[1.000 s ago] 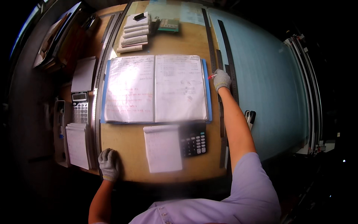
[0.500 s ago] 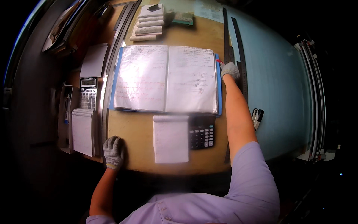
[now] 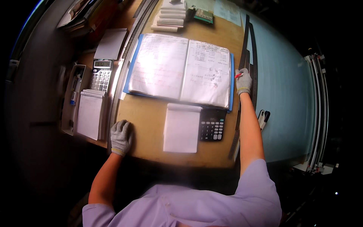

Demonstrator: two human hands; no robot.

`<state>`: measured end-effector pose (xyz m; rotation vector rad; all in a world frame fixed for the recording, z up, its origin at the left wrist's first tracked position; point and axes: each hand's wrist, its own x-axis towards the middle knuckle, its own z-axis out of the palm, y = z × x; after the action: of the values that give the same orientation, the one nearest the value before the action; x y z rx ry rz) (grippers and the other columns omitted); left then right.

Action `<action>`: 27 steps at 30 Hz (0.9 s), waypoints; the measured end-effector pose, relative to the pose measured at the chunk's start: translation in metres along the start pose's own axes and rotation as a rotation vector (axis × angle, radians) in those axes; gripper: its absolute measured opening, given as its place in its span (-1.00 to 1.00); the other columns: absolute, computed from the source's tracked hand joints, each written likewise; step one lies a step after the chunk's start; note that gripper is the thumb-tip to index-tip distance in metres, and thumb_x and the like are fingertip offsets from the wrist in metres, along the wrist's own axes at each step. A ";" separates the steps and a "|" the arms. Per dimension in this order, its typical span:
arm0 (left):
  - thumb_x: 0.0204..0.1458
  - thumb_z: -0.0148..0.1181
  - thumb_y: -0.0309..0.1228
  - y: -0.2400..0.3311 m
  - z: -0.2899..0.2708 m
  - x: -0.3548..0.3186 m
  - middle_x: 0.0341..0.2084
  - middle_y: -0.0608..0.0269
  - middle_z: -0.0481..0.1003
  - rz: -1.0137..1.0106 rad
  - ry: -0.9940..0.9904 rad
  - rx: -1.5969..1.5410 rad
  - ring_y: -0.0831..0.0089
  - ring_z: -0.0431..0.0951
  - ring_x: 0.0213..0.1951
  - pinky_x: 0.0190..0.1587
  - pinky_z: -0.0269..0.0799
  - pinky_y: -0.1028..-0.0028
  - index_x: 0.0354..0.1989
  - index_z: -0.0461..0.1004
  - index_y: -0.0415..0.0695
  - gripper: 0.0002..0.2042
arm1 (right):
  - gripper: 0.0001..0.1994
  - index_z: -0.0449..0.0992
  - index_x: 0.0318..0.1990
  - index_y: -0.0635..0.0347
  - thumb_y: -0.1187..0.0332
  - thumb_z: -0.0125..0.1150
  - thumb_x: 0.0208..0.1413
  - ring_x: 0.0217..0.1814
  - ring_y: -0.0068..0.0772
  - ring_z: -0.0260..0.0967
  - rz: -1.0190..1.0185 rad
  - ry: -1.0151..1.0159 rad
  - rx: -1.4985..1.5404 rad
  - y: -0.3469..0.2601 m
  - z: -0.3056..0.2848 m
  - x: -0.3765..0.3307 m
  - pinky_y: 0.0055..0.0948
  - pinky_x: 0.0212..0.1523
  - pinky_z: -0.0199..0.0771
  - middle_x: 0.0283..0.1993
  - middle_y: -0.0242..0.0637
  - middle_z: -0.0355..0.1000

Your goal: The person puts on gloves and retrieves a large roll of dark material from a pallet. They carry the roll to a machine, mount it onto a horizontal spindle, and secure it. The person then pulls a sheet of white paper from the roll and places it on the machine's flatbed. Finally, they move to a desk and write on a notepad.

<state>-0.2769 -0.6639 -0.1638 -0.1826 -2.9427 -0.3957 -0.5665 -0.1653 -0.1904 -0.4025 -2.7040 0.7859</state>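
Observation:
An open folder of clear-sleeved, handwritten pages (image 3: 160,64) with a blue cover (image 3: 231,75) lies on the tan tabletop (image 3: 145,113). Just off its right edge, my right hand (image 3: 244,82), in a grey knit glove, is closed round a red pen (image 3: 238,75); most of the pen is hidden by the fingers. My left hand (image 3: 121,137), gloved alike, rests on the table's front left corner, fingers slightly apart and holding nothing visible. Between my arms, below the folder, a white notepad (image 3: 181,128) sits beside a black calculator (image 3: 212,126).
On the left are a silver calculator (image 3: 101,73), a notepad stack (image 3: 90,113) and a narrow box with pens (image 3: 72,121). Small pads (image 3: 170,17) and a green calculator (image 3: 204,16) lie at the back. Dark rulers (image 3: 254,56) and a black-and-white cutter-like tool (image 3: 263,118) are on the right.
The whole view has shifted and tilted. My right hand has drawn nearer along the folder's right edge, still gripping the red pen. My left hand stays at the table's front left corner.

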 end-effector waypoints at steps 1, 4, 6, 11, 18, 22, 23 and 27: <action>-0.10 0.21 -0.42 -0.001 -0.001 0.001 -0.04 0.04 0.39 0.006 0.003 -0.003 0.00 0.36 0.03 0.10 0.26 0.11 -0.04 0.40 -0.12 -0.62 | -0.76 0.40 -0.33 0.18 0.24 0.28 0.08 -0.38 0.00 0.44 -0.001 -0.034 0.029 -0.008 -0.006 -0.021 -0.18 -0.32 0.43 -0.46 0.00 0.44; -0.10 0.21 -0.40 -0.004 0.000 -0.002 -0.04 0.04 0.38 0.010 0.026 -0.017 -0.01 0.35 0.03 0.10 0.26 0.10 -0.03 0.40 -0.12 -0.61 | -0.74 0.39 -0.31 0.19 0.28 0.36 0.02 -0.40 -0.05 0.43 -0.083 -0.105 0.058 -0.064 -0.024 -0.088 -0.21 -0.33 0.42 -0.47 -0.04 0.43; -0.10 0.22 -0.39 -0.007 0.000 -0.003 -0.04 0.03 0.38 0.010 0.040 -0.014 -0.01 0.35 0.03 0.10 0.26 0.10 -0.03 0.39 -0.12 -0.61 | -0.74 0.41 -0.30 0.22 0.31 0.37 0.00 -0.37 -0.09 0.45 -0.227 -0.091 0.114 -0.104 -0.028 -0.125 -0.27 -0.31 0.42 -0.43 -0.08 0.46; -0.06 0.23 -0.30 -0.016 0.003 0.007 -0.07 0.02 0.38 -0.035 0.058 -0.024 0.02 0.36 -0.02 0.06 0.27 0.12 0.07 0.37 -0.07 -0.54 | -0.57 0.41 -0.17 0.17 0.21 0.47 -0.14 -0.15 0.02 0.43 -0.380 -0.273 0.164 -0.189 0.007 -0.190 -0.20 -0.14 0.42 -0.22 -0.06 0.47; -0.04 0.22 -0.19 -0.023 0.035 0.094 -0.13 -0.06 0.40 -0.585 0.142 -0.331 0.03 0.41 -0.06 0.00 0.35 0.19 0.10 0.42 -0.08 -0.51 | -0.25 0.32 0.13 0.00 -0.05 0.47 -0.25 0.21 0.09 0.21 -0.369 -0.302 -0.273 -0.240 0.065 -0.225 -0.06 0.22 0.24 0.25 -0.08 0.25; -0.07 0.17 -0.20 -0.028 0.033 0.116 -0.09 -0.11 0.39 -0.483 0.138 -0.572 -0.02 0.43 -0.04 0.05 0.35 0.17 0.07 0.44 -0.01 -0.54 | -0.17 0.24 0.25 -0.09 -0.08 0.41 -0.23 0.35 0.21 0.05 -0.250 -0.375 -0.354 -0.253 0.073 -0.228 -0.05 0.30 0.12 0.29 -0.02 0.20; -0.07 0.16 -0.24 -0.027 0.037 0.120 -0.08 -0.11 0.40 -0.462 0.137 -0.675 -0.01 0.43 -0.03 0.05 0.36 0.19 0.12 0.41 0.00 -0.51 | -0.17 0.23 0.26 -0.07 -0.08 0.41 -0.23 0.35 0.21 0.06 -0.218 -0.400 -0.365 -0.260 0.072 -0.228 -0.04 0.29 0.13 0.27 0.00 0.22; -0.06 0.09 -0.37 0.011 -0.002 0.133 0.11 -0.10 0.37 -0.404 -0.036 -1.361 0.02 0.44 0.06 0.09 0.38 0.27 0.31 0.18 0.00 -0.36 | -0.43 0.35 0.08 0.06 0.08 0.32 -0.10 0.11 0.14 0.33 -0.211 -0.366 -0.492 -0.275 0.071 -0.227 -0.02 0.06 0.37 0.01 0.05 0.40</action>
<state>-0.4052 -0.6412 -0.1347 0.2605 -2.1503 -2.3189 -0.4338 -0.5002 -0.1409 -0.0702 -3.2068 0.1341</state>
